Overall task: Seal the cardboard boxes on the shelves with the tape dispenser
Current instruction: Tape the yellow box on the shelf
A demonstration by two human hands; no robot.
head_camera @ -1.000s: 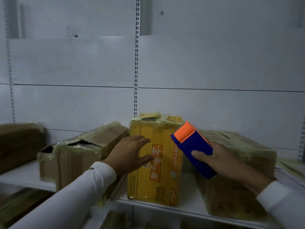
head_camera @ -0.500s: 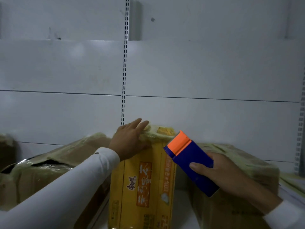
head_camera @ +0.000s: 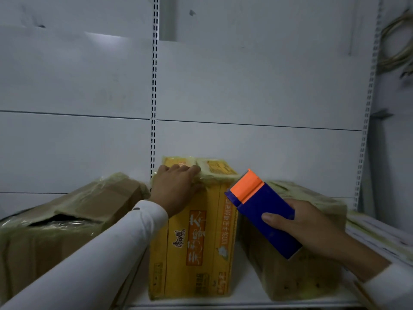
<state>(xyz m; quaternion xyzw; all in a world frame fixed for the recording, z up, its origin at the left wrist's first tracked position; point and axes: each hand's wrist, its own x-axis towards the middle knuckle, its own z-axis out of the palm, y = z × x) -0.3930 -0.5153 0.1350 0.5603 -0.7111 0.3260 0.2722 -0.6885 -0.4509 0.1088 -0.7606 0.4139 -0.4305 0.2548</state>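
The hands are apart: the left hand point(head_camera: 176, 186) lies flat on the top flaps of the yellow box point(head_camera: 196, 238), standing mid-shelf point(head_camera: 245, 302) between two brown boxes; the right hand point(head_camera: 308, 229) grips the blue-and-orange tape dispenser point(head_camera: 263, 211) just beside that box's upper right corner.

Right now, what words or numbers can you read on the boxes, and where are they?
"康師傅" stands in dark letters on the front of the yellow box.
"100%" starts an orange line of characters up the box's right front edge; the rest is too blurred to read.
The big orange characters on the box's front are stylised and I cannot read them surely.
The small print at the bottom of the box is too small to read.
The blue and orange tape dispenser shows no writing.
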